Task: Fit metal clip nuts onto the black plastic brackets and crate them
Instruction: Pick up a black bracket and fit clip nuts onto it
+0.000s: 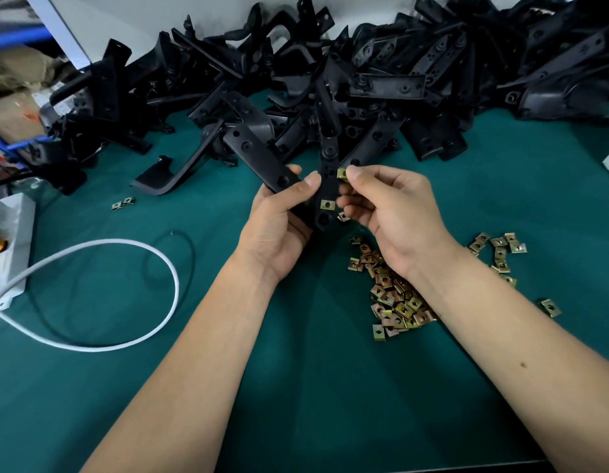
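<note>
loose nuts [395,302]: heaped near table's front edge
left hand [279,216]: grips bracket [325,186]
right hand [388,206]: pinches clip nut [341,173]
tip: slide it square over the hole

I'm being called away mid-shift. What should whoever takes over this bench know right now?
Left hand grips the black bracket.
Right hand pinches a clip nut at the bracket's edge, not yet seated.
Done: one fitted nut sits lower on this bracket.
Supplies: loose nuts under the right wrist; bracket pile behind.
Left: seat this nut, crate the bracket; no crate in view.
</note>
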Demonstrator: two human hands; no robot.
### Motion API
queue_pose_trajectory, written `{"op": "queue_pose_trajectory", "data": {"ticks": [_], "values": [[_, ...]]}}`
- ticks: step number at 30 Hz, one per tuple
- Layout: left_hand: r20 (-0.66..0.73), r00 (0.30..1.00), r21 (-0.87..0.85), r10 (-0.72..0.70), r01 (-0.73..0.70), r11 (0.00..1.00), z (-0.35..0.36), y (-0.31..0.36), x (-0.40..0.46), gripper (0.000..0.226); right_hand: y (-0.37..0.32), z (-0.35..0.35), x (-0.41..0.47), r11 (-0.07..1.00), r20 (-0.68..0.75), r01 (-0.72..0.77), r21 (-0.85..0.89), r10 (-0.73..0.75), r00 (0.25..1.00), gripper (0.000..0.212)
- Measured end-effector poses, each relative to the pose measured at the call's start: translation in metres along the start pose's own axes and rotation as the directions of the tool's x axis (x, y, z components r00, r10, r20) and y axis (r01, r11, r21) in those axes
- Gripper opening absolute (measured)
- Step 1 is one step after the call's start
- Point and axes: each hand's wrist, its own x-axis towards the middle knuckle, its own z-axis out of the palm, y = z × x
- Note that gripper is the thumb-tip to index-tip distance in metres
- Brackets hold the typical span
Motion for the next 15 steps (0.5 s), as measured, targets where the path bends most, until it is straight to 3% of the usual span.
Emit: {"op": "queue_pose_trajectory", "data": {"ticks": [8, 15], "values": [[-0.016, 1.0, 0.026, -0.024, 0.024, 0.999, -0.0001, 0.0008, 0.0003, 0.038, 0.0005, -0.0031, 0.0035, 1.0, 0.004, -0.023, -0.017, 0.023, 1.0, 0.014], [-0.035, 0.999, 0.126, -0.02, 0.024, 0.992, 0.0018, -0.0012, 0.0003, 0.042, 0.0068, -0.004, 0.0033, 0.978, -0.022, 0.017, -0.206, -0.022, 0.999, 0.023]]}}
